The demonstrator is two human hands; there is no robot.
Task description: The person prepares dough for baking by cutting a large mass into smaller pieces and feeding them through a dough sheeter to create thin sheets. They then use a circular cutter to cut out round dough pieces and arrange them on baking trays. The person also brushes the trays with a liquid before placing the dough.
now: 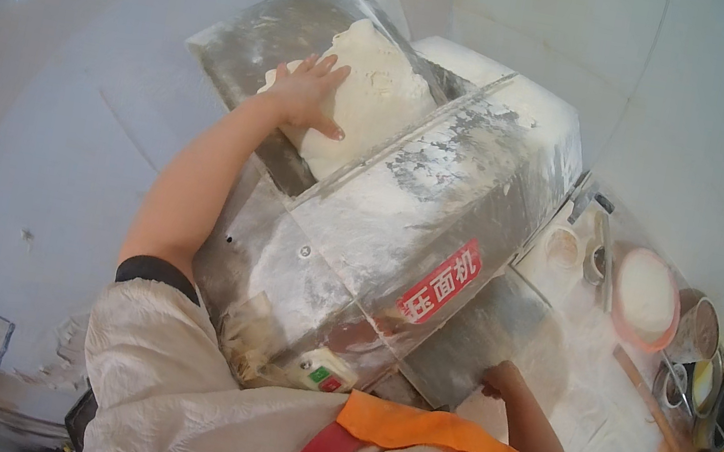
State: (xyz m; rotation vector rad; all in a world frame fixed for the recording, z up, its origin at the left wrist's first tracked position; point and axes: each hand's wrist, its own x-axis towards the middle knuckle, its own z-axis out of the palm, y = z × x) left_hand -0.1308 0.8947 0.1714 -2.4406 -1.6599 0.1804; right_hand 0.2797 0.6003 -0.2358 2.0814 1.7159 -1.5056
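My left hand (305, 96) lies flat with fingers spread on a thick, pale dough sheet (378, 91). The dough rests on the sloping metal feed tray (274, 22) of a dough sheeter (404, 190), its lower edge reaching the floury metal housing. On the machine's other side, my right hand (500, 380) is curled beside the metal outlet plate (475, 326). Its fingers point away from view, so whether it holds anything is hidden. No dough shows on the visible part of that plate.
A switch box (325, 372) with green and red buttons sits at the machine's near end. To the right, a floury worktop (603, 385) carries a pink-rimmed bowl of flour (647, 298), a wooden rolling pin (653, 408) and a metal pot (696, 328). Walls stand behind and left.
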